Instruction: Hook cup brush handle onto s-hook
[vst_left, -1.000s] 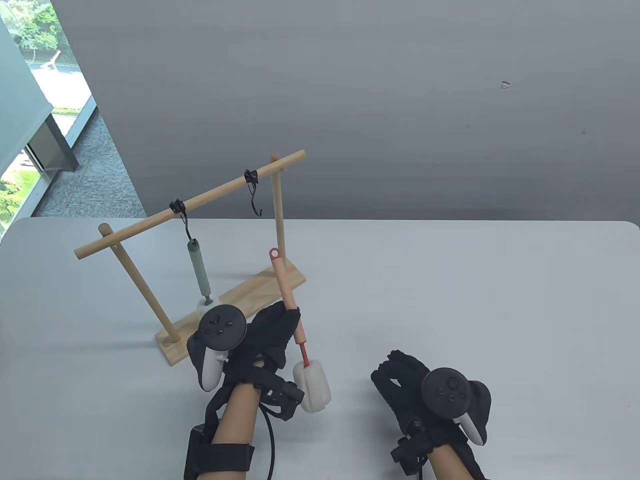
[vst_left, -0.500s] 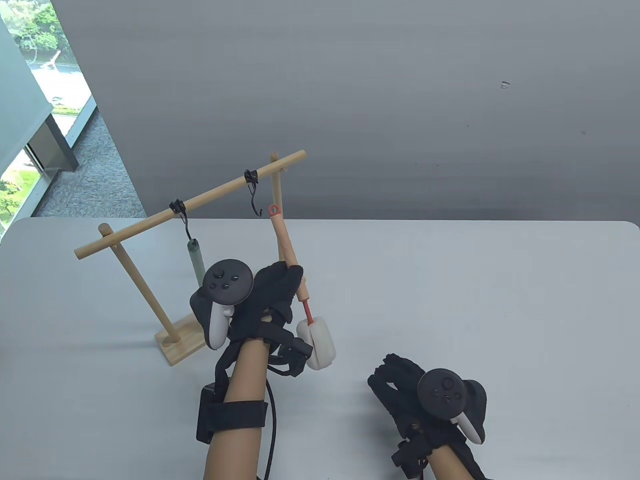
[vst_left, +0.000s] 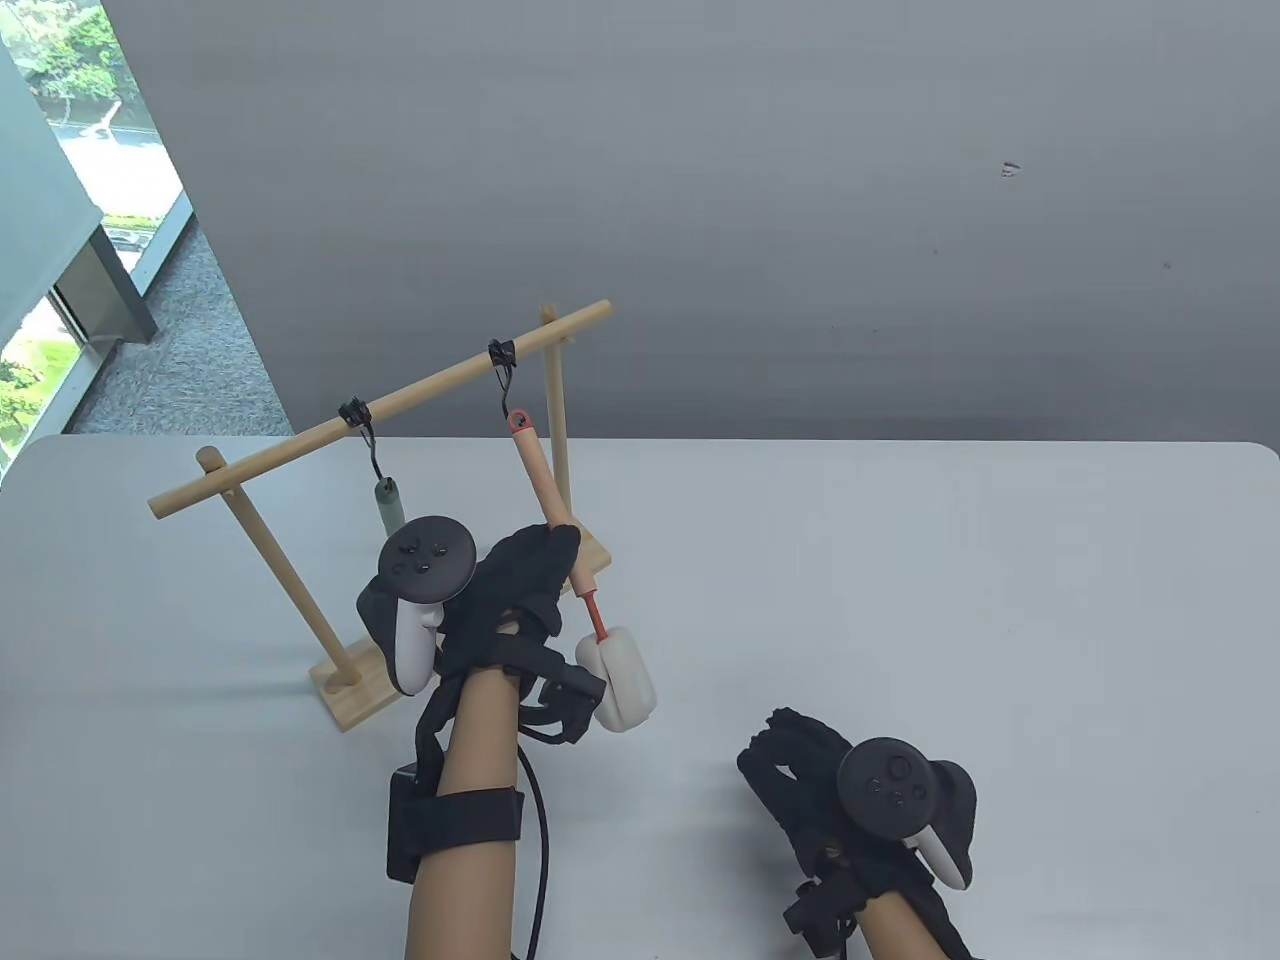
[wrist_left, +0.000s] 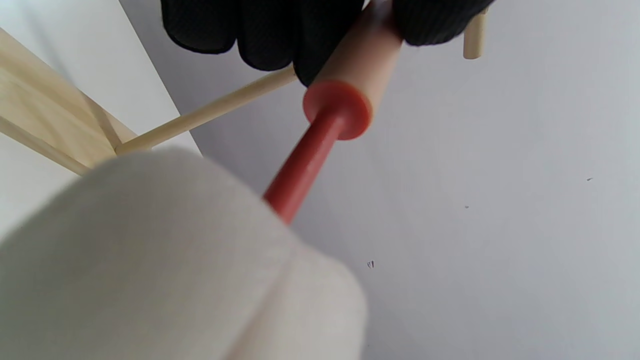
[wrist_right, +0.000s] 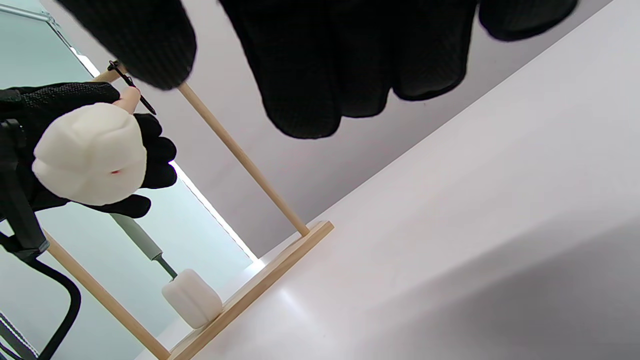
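My left hand (vst_left: 530, 575) grips the peach handle of a cup brush (vst_left: 545, 500) and holds it up, white sponge head (vst_left: 620, 680) low. The handle's red end ring (vst_left: 520, 419) is at the tip of the right black s-hook (vst_left: 505, 385) on the wooden rack's bar (vst_left: 420, 390); I cannot tell whether the ring is over the hook. In the left wrist view my fingers (wrist_left: 280, 35) wrap the handle (wrist_left: 360, 65) above the red stem. My right hand (vst_left: 830, 790) rests on the table, holding nothing.
A green-handled brush (vst_left: 390, 505) hangs from the left s-hook (vst_left: 365, 440), its white sponge (wrist_right: 192, 297) just above the rack's wooden base (vst_left: 350, 690). The rack's right post (vst_left: 558, 430) stands just behind the held brush. The white table's far edge (vst_left: 900, 445) meets a grey wall.
My left hand has lifted the brush up and to the left, bringing the red end ring from beside the right post to the tip of the right s-hook. My right hand has barely moved.
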